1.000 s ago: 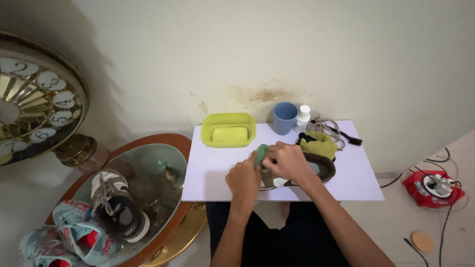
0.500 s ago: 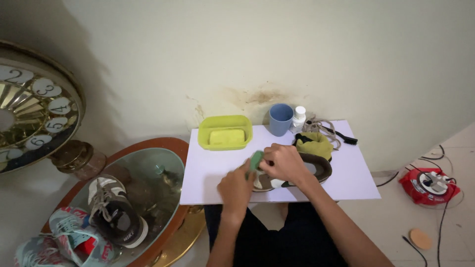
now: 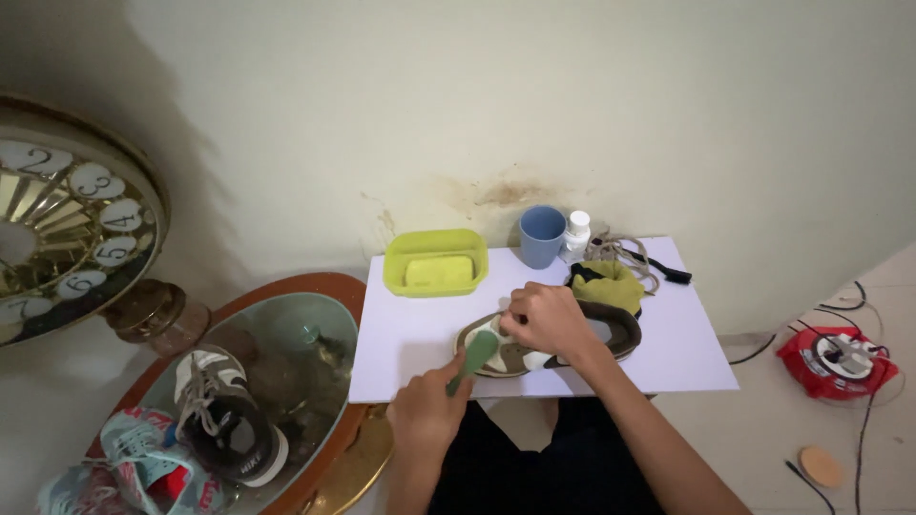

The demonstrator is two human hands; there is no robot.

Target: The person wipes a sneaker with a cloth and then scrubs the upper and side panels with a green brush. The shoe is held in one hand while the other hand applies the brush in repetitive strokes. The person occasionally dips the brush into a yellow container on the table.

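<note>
sneaker (image 3: 553,345) lay on its side near the front edge of the white board (image 3: 687,343), brown and white, toe toward my left. my right hand (image 3: 544,319) was curled down over its middle, fingers closed on the upper, pinning it so it would not slide. my left hand (image 3: 425,410), just off the sneaker's toe, was wrapped shut around the handle of a green brush (image 3: 474,360), whose head touched the toe. behind the sneaker a yellow-green cloth (image 3: 611,283) sat bunched, with loose laces (image 3: 630,253) beyond it. further back stood a blue cup (image 3: 541,236), a small white bottle (image 3: 576,232) and a lime tray (image 3: 436,260) holding a sponge, all within reach.
</note>
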